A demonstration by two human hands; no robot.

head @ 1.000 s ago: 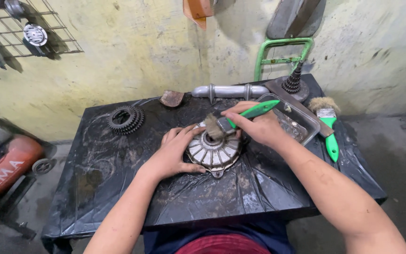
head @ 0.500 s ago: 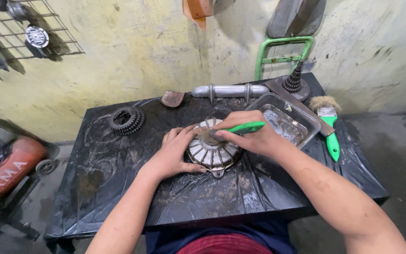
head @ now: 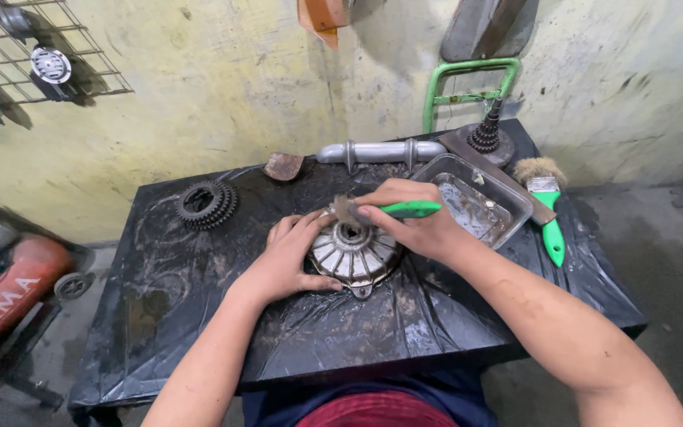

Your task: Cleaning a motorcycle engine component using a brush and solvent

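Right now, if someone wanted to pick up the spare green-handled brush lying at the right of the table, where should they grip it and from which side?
Probably the green handle of the spare brush, from the near right edge of the table. It lies flat, handle end toward the person, bristles pointing to the wall, and the metal tray crowds its left side.
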